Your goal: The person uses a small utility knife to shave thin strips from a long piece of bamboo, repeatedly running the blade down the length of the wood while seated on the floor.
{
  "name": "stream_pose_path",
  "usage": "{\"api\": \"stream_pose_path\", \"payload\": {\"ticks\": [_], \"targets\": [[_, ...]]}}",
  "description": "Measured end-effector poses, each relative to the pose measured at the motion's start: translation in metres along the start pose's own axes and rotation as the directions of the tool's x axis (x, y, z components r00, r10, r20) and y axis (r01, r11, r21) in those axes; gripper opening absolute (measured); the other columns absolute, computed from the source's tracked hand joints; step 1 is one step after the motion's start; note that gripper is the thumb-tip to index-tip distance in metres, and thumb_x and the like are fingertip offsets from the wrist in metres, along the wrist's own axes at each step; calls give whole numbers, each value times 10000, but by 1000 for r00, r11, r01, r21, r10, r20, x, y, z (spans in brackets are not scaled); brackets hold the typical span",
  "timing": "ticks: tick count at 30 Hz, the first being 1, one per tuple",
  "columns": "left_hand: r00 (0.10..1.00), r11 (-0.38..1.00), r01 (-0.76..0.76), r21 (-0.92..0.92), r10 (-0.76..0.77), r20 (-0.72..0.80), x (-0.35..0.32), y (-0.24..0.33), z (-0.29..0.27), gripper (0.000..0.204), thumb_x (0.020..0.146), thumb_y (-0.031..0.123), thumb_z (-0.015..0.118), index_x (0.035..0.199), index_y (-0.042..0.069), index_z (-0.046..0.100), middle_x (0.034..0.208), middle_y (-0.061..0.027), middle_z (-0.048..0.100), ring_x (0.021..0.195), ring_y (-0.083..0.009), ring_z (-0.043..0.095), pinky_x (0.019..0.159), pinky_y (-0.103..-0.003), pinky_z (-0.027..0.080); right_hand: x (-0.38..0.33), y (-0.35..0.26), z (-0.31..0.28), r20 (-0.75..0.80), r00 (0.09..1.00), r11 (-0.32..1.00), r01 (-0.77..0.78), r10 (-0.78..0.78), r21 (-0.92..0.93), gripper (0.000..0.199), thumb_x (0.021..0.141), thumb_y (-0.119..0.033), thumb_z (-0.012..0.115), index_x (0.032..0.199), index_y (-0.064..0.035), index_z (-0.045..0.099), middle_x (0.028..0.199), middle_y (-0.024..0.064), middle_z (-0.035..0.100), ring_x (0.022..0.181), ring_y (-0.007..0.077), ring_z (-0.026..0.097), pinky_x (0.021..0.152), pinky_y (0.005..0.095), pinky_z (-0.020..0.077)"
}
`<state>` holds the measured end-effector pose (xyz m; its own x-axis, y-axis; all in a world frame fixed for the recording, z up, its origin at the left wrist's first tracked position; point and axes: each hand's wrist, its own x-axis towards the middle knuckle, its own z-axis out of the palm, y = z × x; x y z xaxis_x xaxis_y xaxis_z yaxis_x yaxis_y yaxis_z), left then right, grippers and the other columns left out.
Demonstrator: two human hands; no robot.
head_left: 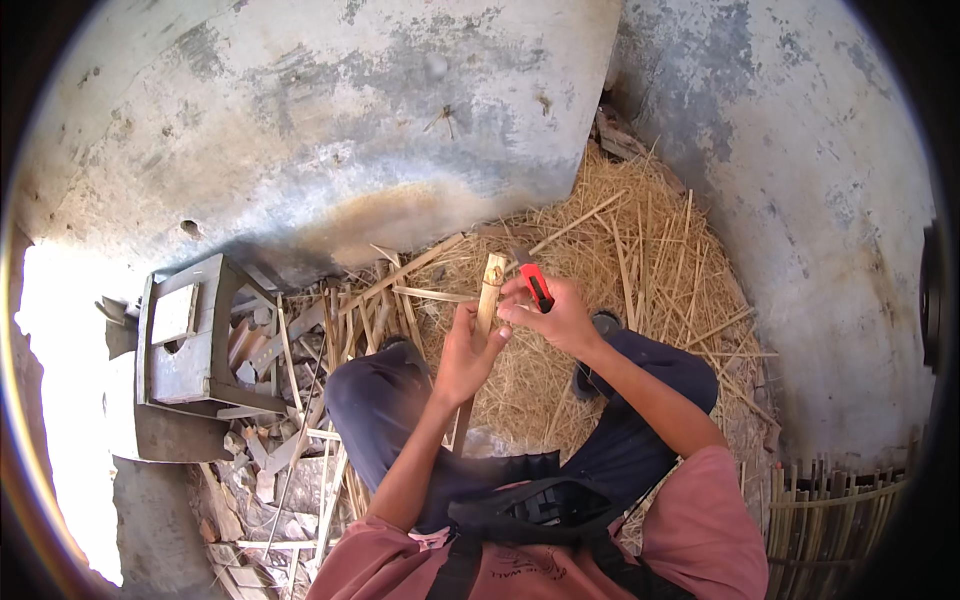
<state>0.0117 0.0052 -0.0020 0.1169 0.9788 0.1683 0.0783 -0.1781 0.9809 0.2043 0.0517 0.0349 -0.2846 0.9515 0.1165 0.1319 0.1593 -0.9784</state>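
Pink shirt (700, 530) lowest; straw (640, 270) at twelve o'clock, wooden stool (185, 335) at nine. Left hand (468, 350) grips upright bamboo strip (487, 295); right hand (555, 315) clenches red utility knife (536, 285) beside its top.

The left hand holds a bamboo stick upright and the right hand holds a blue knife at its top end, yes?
Not quite: the knife is red, not blue, as the head view shows. The rest holds: the left hand grips the bamboo stick upright, and the right hand holds the knife at its top end.
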Motion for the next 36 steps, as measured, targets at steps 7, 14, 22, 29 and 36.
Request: {"api": "stream_pose_path", "payload": {"ticks": [7,14,22,29,36], "targets": [[999,996,26,90,-28,21,0,-4,-1,478,966,170,779,1307,15,482,1021,-151,698,889,-232,683,787,-388,538,1,-9,4,-19,995,994,-101,102,52,490,826,-227,908,1193,-2,674,889,7,781,654,15,521,588,218,401],[997,993,76,96,-77,9,-1,2,-2,399,998,130,730,1296,7,494,991,-157,683,858,-233,662,782,-400,530,0,-7,6,-31,998,997,-43,45,69,422,853,-176,868,1191,-12,676,867,9,780,632,7,514,567,222,393],[979,978,196,-65,-192,71,-2,14,-3,265,1054,164,670,1199,35,489,790,-24,590,657,-72,528,580,-284,438,0,-2,4,-52,998,1000,20,-19,14,414,867,-175,840,1215,-7,690,877,16,771,643,35,536,585,238,414],[970,926,242,-288,-225,92,-5,11,-4,195,1073,147,626,1177,65,482,773,27,527,620,-69,491,551,-269,416,0,-8,-1,-9,1000,999,2,-3,-44,400,872,-177,834,1213,-14,706,885,11,756,668,39,550,601,245,434],[980,908,196,-371,-176,89,-4,5,-4,167,1069,122,612,1173,63,495,804,15,517,612,-69,499,540,-259,417,1,-11,-7,101,992,992,-87,77,96,422,906,-186,828,1259,2,691,899,16,750,641,30,569,550,228,429]]}}
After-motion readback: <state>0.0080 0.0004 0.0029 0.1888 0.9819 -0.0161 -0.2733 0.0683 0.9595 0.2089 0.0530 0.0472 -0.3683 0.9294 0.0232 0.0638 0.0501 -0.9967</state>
